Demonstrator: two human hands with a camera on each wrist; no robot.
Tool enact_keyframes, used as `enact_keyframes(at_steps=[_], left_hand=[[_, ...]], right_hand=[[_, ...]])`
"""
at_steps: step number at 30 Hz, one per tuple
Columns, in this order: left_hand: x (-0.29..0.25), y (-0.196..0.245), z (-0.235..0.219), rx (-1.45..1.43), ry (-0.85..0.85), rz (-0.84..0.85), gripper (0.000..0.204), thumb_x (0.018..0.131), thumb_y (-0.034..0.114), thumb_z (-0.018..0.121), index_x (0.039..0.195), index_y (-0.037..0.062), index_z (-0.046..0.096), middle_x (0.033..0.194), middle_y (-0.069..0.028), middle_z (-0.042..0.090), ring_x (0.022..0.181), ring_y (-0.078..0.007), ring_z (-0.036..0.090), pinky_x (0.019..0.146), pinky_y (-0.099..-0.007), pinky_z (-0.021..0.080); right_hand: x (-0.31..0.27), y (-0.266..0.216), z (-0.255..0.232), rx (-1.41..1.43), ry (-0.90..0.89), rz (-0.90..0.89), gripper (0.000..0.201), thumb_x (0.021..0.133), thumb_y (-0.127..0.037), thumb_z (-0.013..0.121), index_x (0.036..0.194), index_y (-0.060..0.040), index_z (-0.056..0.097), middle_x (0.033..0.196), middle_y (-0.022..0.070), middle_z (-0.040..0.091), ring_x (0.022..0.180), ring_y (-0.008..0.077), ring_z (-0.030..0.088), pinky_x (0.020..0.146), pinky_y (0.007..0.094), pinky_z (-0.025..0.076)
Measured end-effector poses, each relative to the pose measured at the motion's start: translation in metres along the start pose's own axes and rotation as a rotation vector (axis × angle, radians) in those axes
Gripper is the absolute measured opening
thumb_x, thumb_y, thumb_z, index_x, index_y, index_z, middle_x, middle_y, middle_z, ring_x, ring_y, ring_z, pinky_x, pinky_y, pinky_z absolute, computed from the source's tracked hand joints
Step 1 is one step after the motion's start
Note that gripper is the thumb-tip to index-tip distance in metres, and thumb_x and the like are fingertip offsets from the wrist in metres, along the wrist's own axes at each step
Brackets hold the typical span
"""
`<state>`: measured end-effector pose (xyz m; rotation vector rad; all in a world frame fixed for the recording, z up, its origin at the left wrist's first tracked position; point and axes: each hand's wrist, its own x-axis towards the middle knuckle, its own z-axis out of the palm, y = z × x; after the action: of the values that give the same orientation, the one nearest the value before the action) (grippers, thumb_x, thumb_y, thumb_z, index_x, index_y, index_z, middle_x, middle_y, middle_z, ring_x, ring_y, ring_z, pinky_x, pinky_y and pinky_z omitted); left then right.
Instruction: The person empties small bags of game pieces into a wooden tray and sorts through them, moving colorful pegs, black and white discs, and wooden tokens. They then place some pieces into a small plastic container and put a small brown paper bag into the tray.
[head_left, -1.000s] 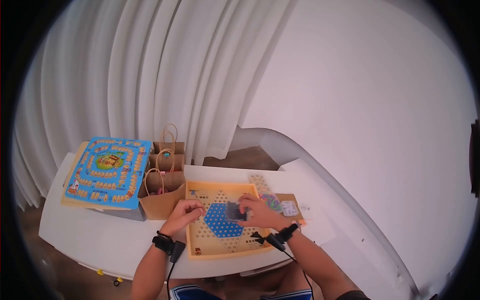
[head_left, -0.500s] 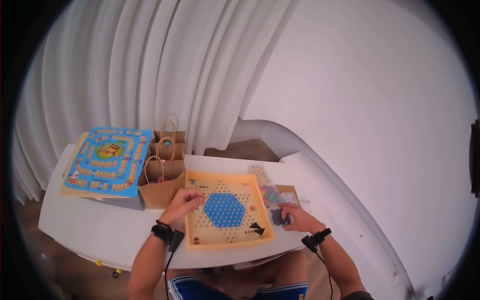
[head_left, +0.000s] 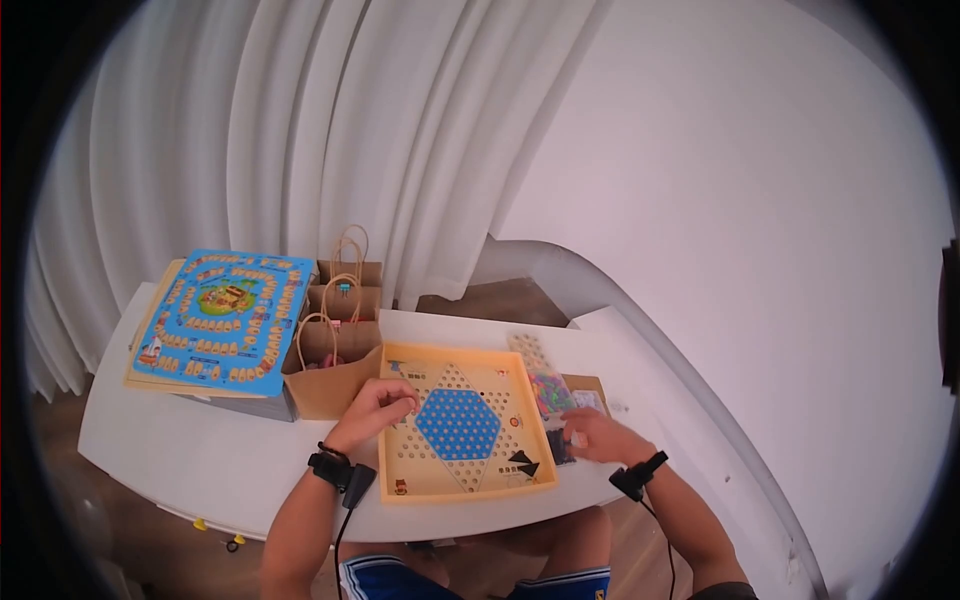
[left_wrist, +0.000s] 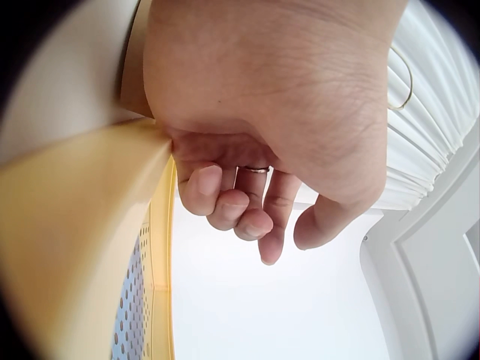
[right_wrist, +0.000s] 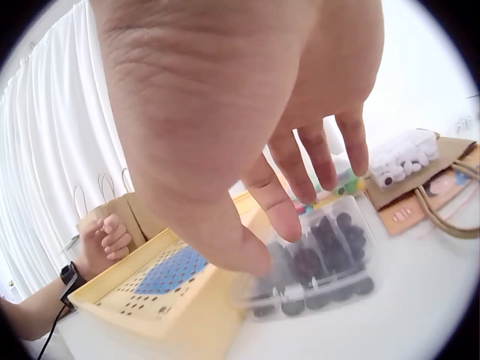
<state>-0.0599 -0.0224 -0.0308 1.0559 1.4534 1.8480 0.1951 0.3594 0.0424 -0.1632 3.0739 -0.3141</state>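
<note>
A clear plastic box (right_wrist: pixel 322 274) of round black pieces sits on the table against the right side of a yellow wooden game tray (head_left: pixel 470 496). Over it is my right hand (head_left: pixel 603 438), its fingers extended and spread, thumb and index fingertip right at the box's edge in the right wrist view. My left hand (head_left: pixel 378 412) lies by the tray's left rim with loosely curled fingers and nothing in them. Inside the tray is a star-shaped board with holes and a blue hexagon (head_left: pixel 458 424). Black triangular pieces (head_left: pixel 524 462) lie near its front right corner.
Beyond the black pieces stand boxes of colourful pieces (head_left: pixel 550 392) and white pieces (right_wrist: pixel 405 159), the latter on a brown paper bag (right_wrist: pixel 390 196). Left of the tray are open paper bags (head_left: pixel 335 395) and a blue game board (head_left: pixel 225 320) on a stack.
My right hand has carried the box of black pieces from over the board to the table at the tray's right, and its fingers have loosened. The left hand has stayed at the tray's left rim.
</note>
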Motion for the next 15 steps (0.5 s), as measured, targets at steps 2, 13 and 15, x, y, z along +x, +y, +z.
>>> enact_keyframes(at_steps=[2, 13, 15], left_hand=[[-0.001, 0.0, 0.001, 0.0, 0.0, -0.006, 0.012, 0.098, 0.011, 0.063, 0.096, 0.0031, 0.072, 0.087, 0.0037, 0.069, 0.071, -0.0023, 0.054, 0.064, -0.0204, 0.044], [-0.001, 0.009, 0.007, -0.009, 0.053, 0.001, 0.013, 0.1, 0.009, 0.06, 0.095, -0.0008, 0.069, 0.072, 0.0041, 0.054, 0.061, -0.0027, 0.04, 0.055, -0.0221, 0.029], [0.0, 0.003, 0.001, -0.009, 0.039, -0.014, 0.013, 0.099, 0.011, 0.062, 0.096, 0.0013, 0.07, 0.079, 0.0047, 0.061, 0.065, -0.0019, 0.046, 0.057, -0.0208, 0.035]], right_hand=[[0.019, 0.011, -0.014, -0.014, 0.014, 0.018, 0.023, 0.081, -0.015, 0.08, 0.098, -0.0083, 0.065, 0.136, 0.0202, 0.064, 0.13, 0.04, 0.057, 0.11, 0.0458, 0.047], [0.17, 0.104, 0.009, 0.269, 0.307, 0.57, 0.063, 0.086, -0.045, 0.078, 0.124, 0.0035, 0.064, 0.122, 0.0274, 0.07, 0.118, 0.0383, 0.067, 0.102, 0.0419, 0.052], [0.184, 0.107, 0.022, 0.27, 0.365, 0.711, 0.09, 0.082, -0.058, 0.079, 0.129, 0.015, 0.057, 0.129, 0.0353, 0.066, 0.126, 0.0431, 0.064, 0.104, 0.0434, 0.052]])
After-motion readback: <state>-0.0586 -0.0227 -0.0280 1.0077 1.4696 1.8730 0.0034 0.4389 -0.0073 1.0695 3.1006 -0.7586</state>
